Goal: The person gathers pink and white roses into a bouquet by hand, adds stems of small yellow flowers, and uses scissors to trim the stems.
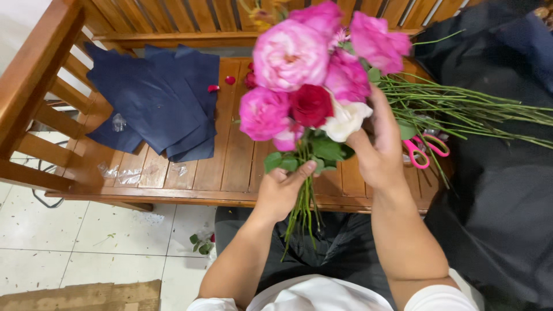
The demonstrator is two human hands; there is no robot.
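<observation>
Left hand [280, 190] clamps the bouquet stems [302, 204] tight; right hand [377, 152] cups the white rose [345, 120] just above, so nudge gently.

No labels, signs or screens show; only loose wrapping material is in view. A stack of dark blue wrapping sheets [155, 98], flat with overlapping, angular edges, lies on the wooden bench [230, 167] well to the left of the left hand [282, 190] and farther still from the right hand [380, 152]. A small crumpled scrap of clear plastic [118, 122] rests on the lower left corner of the sheets. More clear plastic scraps [115, 173] lie at the bench's front edge, left of the left hand. A flat piece of brown cardboard [86, 296] lies on the tiled floor, below and far left of both hands.
</observation>
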